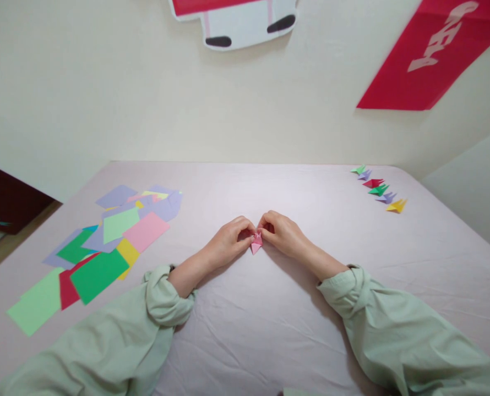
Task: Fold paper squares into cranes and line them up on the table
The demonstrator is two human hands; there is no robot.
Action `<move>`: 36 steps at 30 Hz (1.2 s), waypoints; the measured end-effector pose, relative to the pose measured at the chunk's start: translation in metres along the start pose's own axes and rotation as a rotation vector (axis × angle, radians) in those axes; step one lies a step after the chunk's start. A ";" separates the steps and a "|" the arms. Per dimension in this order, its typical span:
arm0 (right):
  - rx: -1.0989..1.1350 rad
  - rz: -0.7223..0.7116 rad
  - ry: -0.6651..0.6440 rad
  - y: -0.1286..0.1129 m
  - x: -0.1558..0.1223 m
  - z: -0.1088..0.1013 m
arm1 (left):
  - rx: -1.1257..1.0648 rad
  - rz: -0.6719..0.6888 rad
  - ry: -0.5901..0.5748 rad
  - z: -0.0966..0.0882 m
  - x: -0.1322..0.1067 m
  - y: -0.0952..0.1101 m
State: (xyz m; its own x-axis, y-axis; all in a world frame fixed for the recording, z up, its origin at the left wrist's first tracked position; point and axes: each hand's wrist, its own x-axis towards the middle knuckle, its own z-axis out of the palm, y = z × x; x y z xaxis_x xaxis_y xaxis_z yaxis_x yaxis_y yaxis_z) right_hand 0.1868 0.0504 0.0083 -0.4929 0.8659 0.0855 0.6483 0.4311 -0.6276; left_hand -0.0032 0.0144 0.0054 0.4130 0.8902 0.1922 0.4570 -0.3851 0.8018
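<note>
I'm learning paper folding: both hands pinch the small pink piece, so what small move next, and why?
Likely press the fold flat: the left hand and right hand both pinch the pink piece at its top, its lower point free.

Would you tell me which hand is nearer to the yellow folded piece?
Right. The right hand lies left of the yellow folded piece; the left hand is farther left. Both pinch the pink paper.
</note>
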 end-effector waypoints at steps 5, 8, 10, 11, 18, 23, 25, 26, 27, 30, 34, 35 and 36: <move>-0.055 -0.070 0.020 -0.001 -0.003 0.002 | 0.038 0.007 -0.029 0.000 0.000 0.001; -0.037 -0.083 0.035 0.000 -0.004 0.003 | 0.069 -0.003 -0.015 0.001 0.001 0.000; 0.006 -0.078 0.053 0.001 -0.003 0.003 | 0.077 -0.011 -0.010 0.001 0.002 0.000; 0.037 -0.074 0.062 0.002 -0.003 0.003 | 0.075 -0.013 -0.013 0.001 0.002 0.001; 0.209 -0.050 0.064 0.003 0.000 0.002 | 0.022 -0.014 -0.022 0.000 0.001 0.003; 0.165 -0.029 0.013 0.000 0.000 0.000 | 0.077 -0.003 -0.015 0.001 0.000 0.003; 0.139 -0.023 0.000 -0.002 -0.001 -0.001 | 0.114 0.015 -0.018 0.001 0.000 0.002; 0.130 -0.021 -0.008 -0.002 -0.001 -0.001 | 0.132 0.024 -0.018 0.001 0.000 0.001; 0.124 -0.020 -0.015 -0.003 -0.002 -0.001 | 0.151 0.033 -0.017 0.002 0.000 0.000; 0.111 -0.024 -0.029 -0.004 -0.003 -0.001 | 0.191 0.062 -0.015 0.003 0.000 -0.002; 0.082 -0.032 -0.035 -0.004 -0.004 -0.001 | 0.239 0.087 -0.004 0.003 0.000 -0.005; 0.075 -0.034 -0.038 -0.004 -0.004 -0.001 | 0.251 0.090 0.000 0.003 -0.001 -0.005; 0.069 -0.037 -0.041 -0.003 -0.003 0.000 | 0.262 0.091 0.004 0.003 -0.001 -0.005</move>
State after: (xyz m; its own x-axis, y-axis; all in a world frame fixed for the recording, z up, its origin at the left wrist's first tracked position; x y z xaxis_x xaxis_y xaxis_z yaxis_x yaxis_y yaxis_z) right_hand 0.1864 0.0460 0.0103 -0.5396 0.8382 0.0789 0.5884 0.4425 -0.6768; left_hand -0.0032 0.0150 -0.0006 0.4584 0.8500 0.2594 0.6065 -0.5126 0.6078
